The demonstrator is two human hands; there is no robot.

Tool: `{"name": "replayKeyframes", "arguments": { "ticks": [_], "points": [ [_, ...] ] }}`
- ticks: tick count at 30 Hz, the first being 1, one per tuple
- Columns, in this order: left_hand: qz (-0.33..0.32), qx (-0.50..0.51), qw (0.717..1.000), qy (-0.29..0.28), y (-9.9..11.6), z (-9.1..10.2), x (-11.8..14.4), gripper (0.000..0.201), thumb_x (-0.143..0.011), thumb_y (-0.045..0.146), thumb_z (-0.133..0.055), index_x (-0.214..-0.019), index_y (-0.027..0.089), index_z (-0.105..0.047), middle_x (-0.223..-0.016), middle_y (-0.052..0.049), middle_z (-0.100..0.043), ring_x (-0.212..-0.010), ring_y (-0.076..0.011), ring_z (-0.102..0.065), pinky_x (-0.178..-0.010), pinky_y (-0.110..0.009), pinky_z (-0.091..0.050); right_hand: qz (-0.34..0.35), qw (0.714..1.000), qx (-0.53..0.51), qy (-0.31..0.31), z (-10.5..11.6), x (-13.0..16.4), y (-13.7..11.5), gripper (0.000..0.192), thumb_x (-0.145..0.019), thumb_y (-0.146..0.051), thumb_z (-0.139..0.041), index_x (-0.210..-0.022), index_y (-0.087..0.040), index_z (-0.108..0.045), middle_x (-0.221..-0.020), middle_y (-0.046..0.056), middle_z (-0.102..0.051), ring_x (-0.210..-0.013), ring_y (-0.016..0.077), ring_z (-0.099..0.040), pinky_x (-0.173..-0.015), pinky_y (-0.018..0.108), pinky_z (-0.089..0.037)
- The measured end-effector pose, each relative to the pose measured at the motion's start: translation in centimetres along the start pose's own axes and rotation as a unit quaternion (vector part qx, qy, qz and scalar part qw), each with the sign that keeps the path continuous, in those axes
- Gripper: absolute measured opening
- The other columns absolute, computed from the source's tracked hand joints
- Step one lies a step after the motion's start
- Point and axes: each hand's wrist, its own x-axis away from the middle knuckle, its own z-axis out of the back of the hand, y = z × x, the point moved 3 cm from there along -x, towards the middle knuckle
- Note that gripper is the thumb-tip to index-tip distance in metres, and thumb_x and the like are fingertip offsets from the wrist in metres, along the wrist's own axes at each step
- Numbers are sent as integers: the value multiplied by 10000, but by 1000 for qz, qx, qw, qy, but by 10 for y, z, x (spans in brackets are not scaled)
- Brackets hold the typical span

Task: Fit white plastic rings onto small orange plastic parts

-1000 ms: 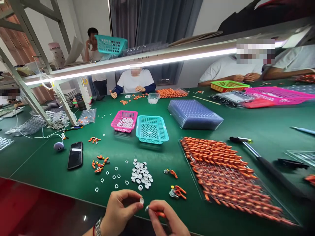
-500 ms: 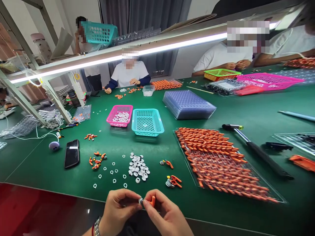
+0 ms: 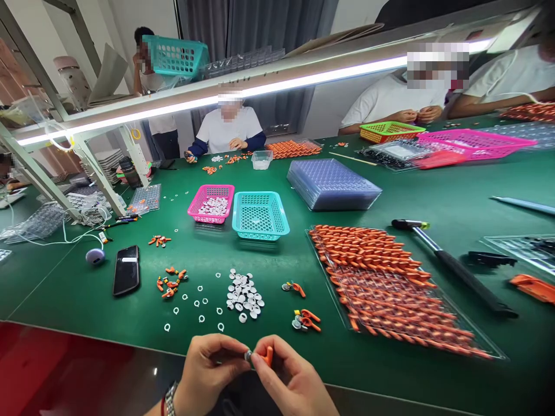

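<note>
At the table's near edge, my right hand [image 3: 288, 370] is closed on a small orange plastic part [image 3: 269, 356] with a curved arm. My left hand [image 3: 214, 364] pinches the part's round grey end [image 3: 248, 355] between thumb and fingertips, so both hands meet on one piece. Fingers hide most of it. Just beyond lie a pile of white round caps [image 3: 245, 293] and several thin white rings [image 3: 196, 303]. Loose orange parts with silver discs [image 3: 306, 320] lie to the right, and another cluster of orange parts [image 3: 170, 282] to the left.
A clear tray full of orange parts [image 3: 381, 289] lies at right, beside a hammer [image 3: 455, 268]. Farther back are a pink basket [image 3: 211, 188] of white pieces, a turquoise basket [image 3: 261, 232] and stacked clear trays [image 3: 333, 184]. A phone [image 3: 126, 271] lies left. Co-workers sit across the table.
My hands stay almost still, both on the orange part. Across the table, a co-worker's hand at the left has lifted slightly, holding something small.
</note>
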Motion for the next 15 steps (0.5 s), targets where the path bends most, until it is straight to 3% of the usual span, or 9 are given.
{"name": "replayKeyframes", "arguments": {
  "ticks": [4, 7, 10, 15],
  "points": [
    [-17, -27, 999, -7, 2, 0, 1, 117, -721, 217, -812, -815, 166, -767, -761, -55, -791, -688, -176, -749, -654, -195, -598, 6, 999, 29, -31, 2, -2, 1, 275, -880, -446, -552, -741, -209, -544, -674, -33, -481, -616, 159, -460, -572, 252, -393],
    [-60, -60, 996, -8, 9, -1, 5, 238, -764, 213, -780, -989, 189, -706, -831, -47, -792, -751, -185, -754, -702, -221, -603, 11, 999, 31, -32, 2, -2, 2, 275, -885, -452, -552, -752, -211, -539, -684, -33, -486, -610, 156, -474, -566, 247, -404],
    [-111, -120, 987, -4, 16, -1, 10, 320, -803, 207, -752, -1095, 225, -623, -871, -32, -793, -800, -190, -757, -777, -252, -594, 19, 999, 38, -26, 1, 0, 3, 288, -889, -465, -556, -754, -211, -546, -682, -32, -501, -600, 153, -489, -558, 243, -407],
    [-185, -211, 960, 15, 20, 1, 14, 339, -826, 139, -728, -1092, 285, -577, -880, 13, -799, -805, -180, -766, -828, -266, -569, 36, 999, 14, 9, -2, 4, 6, 309, -869, -511, -582, -799, -214, -629, -736, 5, -606, -673, 188, -579, -624, 261, -457]
  ]
}}
